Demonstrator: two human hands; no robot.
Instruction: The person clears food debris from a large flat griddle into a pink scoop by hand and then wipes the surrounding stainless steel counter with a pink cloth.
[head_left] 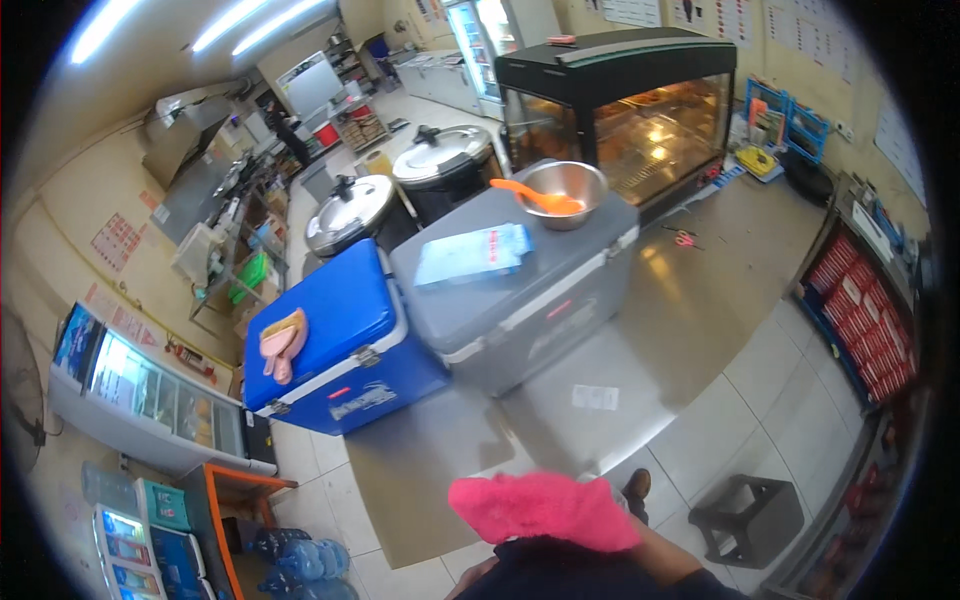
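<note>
A bright pink fluffy cloth [545, 508] covers the end of my right forearm, just above the steel tabletop's near edge. The right hand [612, 520] seems closed on that cloth, its fingers hidden beneath it. Low at the bottom edge, only a sliver of skin of my left hand or wrist [473, 576] shows, beside my dark clothing. Beyond them lies the steel tabletop [660, 370] with a small white label [595, 397]. A grey cooler box [540, 330] stands on it, bearing a steel bowl [590, 185] with an orange ladle [545, 198] and a light blue plastic packet [473, 255].
A blue cooler box [335, 310] with a pink dustpan and brush [284, 345] adjoins the grey one. Behind stand two lidded pots [445, 155] and a glass food warmer [640, 120]. Scissors [684, 238] lie at right. A dark stool [748, 520] sits on the tiled floor.
</note>
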